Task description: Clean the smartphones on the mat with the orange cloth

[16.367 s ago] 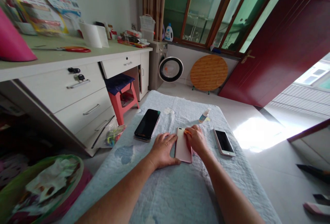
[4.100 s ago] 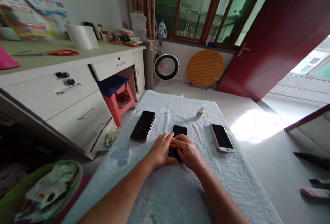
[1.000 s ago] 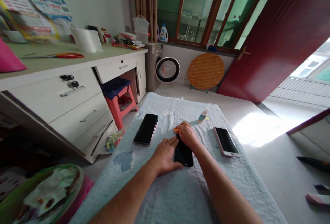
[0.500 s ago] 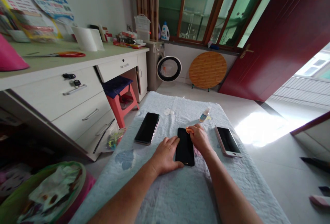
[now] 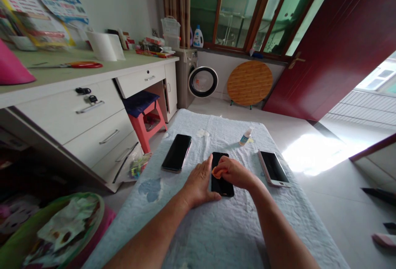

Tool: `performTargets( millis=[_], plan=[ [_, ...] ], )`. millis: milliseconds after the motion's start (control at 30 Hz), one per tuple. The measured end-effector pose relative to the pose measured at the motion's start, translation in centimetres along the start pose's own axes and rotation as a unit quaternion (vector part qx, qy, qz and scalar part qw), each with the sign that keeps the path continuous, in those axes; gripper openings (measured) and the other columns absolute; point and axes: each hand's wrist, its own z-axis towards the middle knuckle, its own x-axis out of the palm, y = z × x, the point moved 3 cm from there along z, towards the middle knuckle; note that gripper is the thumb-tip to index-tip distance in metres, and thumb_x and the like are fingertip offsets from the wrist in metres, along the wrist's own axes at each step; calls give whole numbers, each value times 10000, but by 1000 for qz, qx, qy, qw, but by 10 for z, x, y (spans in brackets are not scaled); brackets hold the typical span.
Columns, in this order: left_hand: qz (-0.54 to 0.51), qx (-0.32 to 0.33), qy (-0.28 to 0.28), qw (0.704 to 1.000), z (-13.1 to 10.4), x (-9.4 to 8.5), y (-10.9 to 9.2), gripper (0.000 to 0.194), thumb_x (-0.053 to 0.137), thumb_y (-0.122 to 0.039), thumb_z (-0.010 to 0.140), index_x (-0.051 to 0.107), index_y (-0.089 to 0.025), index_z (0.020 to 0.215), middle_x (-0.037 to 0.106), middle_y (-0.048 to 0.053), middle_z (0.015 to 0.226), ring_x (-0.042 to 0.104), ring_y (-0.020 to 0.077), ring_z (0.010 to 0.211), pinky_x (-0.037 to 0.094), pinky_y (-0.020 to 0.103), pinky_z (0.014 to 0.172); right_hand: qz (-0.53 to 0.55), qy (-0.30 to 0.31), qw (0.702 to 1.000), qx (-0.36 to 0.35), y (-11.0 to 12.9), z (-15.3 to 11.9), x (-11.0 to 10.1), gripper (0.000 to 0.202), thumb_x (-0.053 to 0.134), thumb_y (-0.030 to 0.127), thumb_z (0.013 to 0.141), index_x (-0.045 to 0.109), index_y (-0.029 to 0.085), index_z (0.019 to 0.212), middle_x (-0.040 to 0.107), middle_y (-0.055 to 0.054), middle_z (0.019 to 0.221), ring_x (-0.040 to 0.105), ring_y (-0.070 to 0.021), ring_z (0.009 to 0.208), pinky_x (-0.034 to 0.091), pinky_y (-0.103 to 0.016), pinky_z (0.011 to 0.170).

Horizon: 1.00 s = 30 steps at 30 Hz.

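A black phone [image 5: 223,187] lies face up on the pale blue cloth between my hands. My left hand [image 5: 199,184] rests along its left edge, thumb at the lower corner and fingers stretched upward, thumb and fingers apart. Pinched in my right hand [image 5: 233,171] is an orange cloth [image 5: 218,173], pressed on the upper middle of the screen. To the left lies a second dark phone [image 5: 177,152]. On the right is a white-framed phone [image 5: 274,168]. A small spray bottle [image 5: 245,137] stands beyond my right hand.
The quilted cloth [image 5: 198,236] covers the table. At the left are a white desk [image 5: 77,116], a red stool [image 5: 145,130] and a bin [image 5: 100,215] with waste. Farther back stand a washing machine [image 5: 184,71] with its door open and a round wooden board [image 5: 250,83].
My right hand has moved left and toward me with the orange cloth, from the phone's upper right corner to nearer its left edge. My left fingers have lifted slightly; the hand remains beside the phone.
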Motion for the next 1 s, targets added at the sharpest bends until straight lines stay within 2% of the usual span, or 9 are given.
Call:
performTargets(
  millis=[133,233,300,400,533,633,700,867,1000],
  plan=[
    [19,0,12,1000,1,-1,-1,1220,813,-416,547,55,-212,1480,265,185,1508,286,365,1367,249,533,1097,42,82,996,7,2,-10,-4,377,512,19,677,755,233,870,603,-7,882,584,-88,726,455,-189,677],
    [49,-9,36,998,1,-1,-1,1066,783,-479,577,234,-205,1449,281,169,1507,283,363,1372,231,525,1112,59,80,995,9,-3,-12,-7,366,512,30,685,757,226,873,626,-13,880,600,-99,753,471,-200,711],
    [65,-16,49,997,1,-1,0,981,761,-521,596,330,-187,1411,299,163,1501,294,358,1368,223,508,1122,54,44,997,15,-9,-11,-10,373,501,28,686,755,223,879,639,-16,871,607,-111,776,477,-218,744],
    [69,-3,53,996,1,-2,0,970,739,-554,611,338,-177,1409,303,152,1503,293,346,1369,197,501,1134,17,-54,997,44,-23,-6,-13,373,496,33,690,749,221,890,646,-20,857,605,-130,795,471,-247,778],
    [78,-9,54,996,2,-5,-5,945,738,-529,617,355,-168,1402,326,151,1491,326,352,1347,222,500,1124,-46,-195,975,92,-40,3,-9,325,503,77,751,738,201,938,618,-42,857,586,-145,803,450,-261,796],
    [80,-14,56,995,2,-7,-8,918,742,-501,622,374,-156,1389,341,156,1480,342,349,1335,222,492,1123,-84,-255,957,112,-42,8,-2,323,493,74,771,727,191,960,599,-53,880,572,-150,822,437,-262,815],
    [72,-9,51,996,2,-7,-9,915,745,-494,621,371,-164,1388,357,150,1470,352,347,1324,229,495,1116,-86,-251,959,100,-36,11,1,319,495,65,767,726,188,948,598,-54,884,571,-152,835,437,-258,819],
    [41,34,28,998,1,-8,-7,934,756,-500,619,340,-203,1401,399,110,1442,384,324,1292,282,474,1084,-42,-165,985,36,-18,10,3,337,504,41,732,734,197,923,610,-36,877,587,-123,794,446,-231,775],
    [50,22,36,998,1,-8,-7,923,745,-514,622,351,-202,1396,394,121,1444,386,339,1289,287,481,1077,-53,-148,987,45,-25,6,-3,324,512,50,723,737,199,903,619,-29,848,584,-128,793,438,-234,763]
  ],
)
